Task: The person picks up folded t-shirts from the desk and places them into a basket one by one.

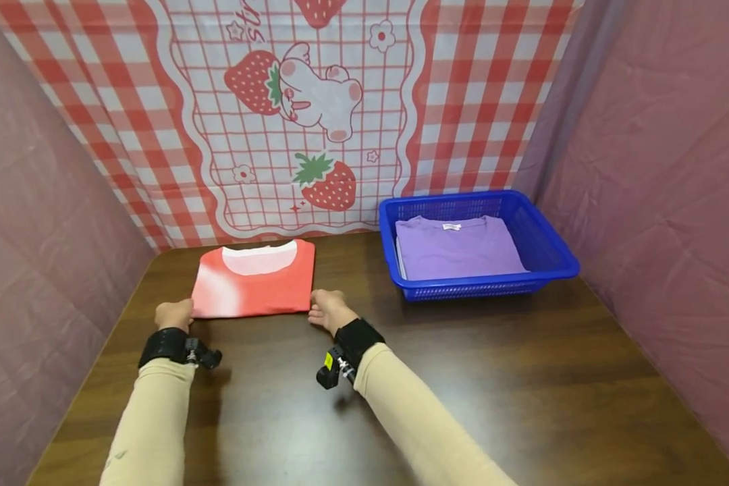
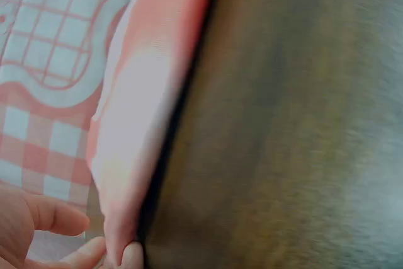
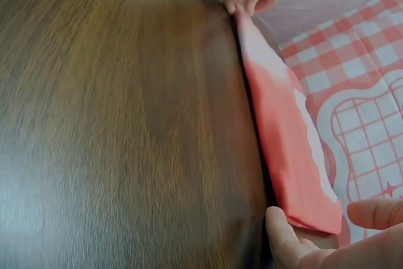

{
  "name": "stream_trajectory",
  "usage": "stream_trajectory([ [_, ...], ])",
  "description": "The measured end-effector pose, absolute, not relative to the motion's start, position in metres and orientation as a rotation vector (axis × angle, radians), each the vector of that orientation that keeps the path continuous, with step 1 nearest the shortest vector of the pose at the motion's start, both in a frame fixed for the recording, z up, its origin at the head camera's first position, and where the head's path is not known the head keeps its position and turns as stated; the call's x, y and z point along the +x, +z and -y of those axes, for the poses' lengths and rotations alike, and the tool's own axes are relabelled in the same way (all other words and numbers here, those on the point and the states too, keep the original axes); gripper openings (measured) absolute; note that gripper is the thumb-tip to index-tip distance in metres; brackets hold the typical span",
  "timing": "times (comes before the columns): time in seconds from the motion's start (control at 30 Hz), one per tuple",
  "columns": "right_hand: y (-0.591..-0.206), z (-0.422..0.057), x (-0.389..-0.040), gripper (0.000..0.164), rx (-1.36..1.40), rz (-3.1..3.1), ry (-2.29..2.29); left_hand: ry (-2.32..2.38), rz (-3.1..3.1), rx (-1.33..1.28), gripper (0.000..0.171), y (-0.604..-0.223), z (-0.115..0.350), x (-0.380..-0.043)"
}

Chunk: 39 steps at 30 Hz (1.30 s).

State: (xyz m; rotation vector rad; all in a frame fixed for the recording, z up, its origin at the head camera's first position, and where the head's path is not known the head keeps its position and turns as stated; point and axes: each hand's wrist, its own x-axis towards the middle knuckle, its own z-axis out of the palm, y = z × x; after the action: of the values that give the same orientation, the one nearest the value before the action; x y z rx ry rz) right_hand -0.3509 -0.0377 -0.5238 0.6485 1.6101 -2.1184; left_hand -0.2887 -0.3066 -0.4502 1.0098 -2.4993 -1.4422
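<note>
"Head view: folded shirt on the desk, your left fingers pinching its near-left corner!"

"Right fingers spread at the near-right; likely soft, light, floppy, so hold both corners."

A brown wood-grained table fills the lower part of the head view, pale light gleaming on it near the bottom centre. Left of centre, along its far side, lies a folded red and white shirt; right of centre, a blue basket stands directly on the table.
</note>
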Motion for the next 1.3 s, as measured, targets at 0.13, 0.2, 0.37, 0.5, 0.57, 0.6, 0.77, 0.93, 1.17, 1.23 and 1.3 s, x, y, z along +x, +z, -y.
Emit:
stream_trajectory([
  [0.13,-0.53,0.042,-0.357,0.066,0.715,-1.497,-2.189,-1.984,2.098,1.079,0.045,-0.469,0.331,-0.309],
  [0.2,-0.557,0.048,-0.373,0.062,0.759,-1.491,-2.208,-2.199,1.927,1.045,0.034,-0.51,0.369,-0.337],
  [0.37,-0.601,0.06,-0.399,0.053,0.827,-1.489,-2.2,-2.544,1.843,1.14,0.031,-0.599,0.458,-0.398],
  [0.5,-0.579,0.057,-0.38,0.044,0.802,-1.458,-2.215,-2.836,1.878,1.119,0.019,-0.659,0.508,-0.436],
  [0.57,-0.549,0.053,-0.358,0.039,0.786,-1.487,-2.209,-2.902,1.846,1.085,0.015,-0.675,0.515,-0.443],
  [0.6,-0.527,0.051,-0.343,0.034,0.788,-1.504,-2.21,-2.933,1.825,1.027,0.012,-0.676,0.513,-0.441],
  [0.77,-0.469,0.049,-0.304,0.04,0.814,-1.611,-2.199,-2.679,1.75,1.065,0.034,-0.58,0.431,-0.379],
  [0.93,-0.468,0.049,-0.302,0.048,0.836,-1.679,-2.192,-2.301,1.798,1.279,0.082,-0.469,0.334,-0.314],
  [1.17,-0.471,0.047,-0.305,0.041,0.833,-1.686,-2.202,-2.277,1.765,1.277,0.078,-0.45,0.318,-0.304],
  [1.23,-0.471,0.047,-0.306,0.04,0.819,-1.665,-2.207,-2.248,1.784,1.281,0.078,-0.452,0.319,-0.304],
  [1.3,-0.471,0.048,-0.307,0.038,0.812,-1.657,-2.207,-2.235,1.803,1.279,0.078,-0.453,0.321,-0.304],
])
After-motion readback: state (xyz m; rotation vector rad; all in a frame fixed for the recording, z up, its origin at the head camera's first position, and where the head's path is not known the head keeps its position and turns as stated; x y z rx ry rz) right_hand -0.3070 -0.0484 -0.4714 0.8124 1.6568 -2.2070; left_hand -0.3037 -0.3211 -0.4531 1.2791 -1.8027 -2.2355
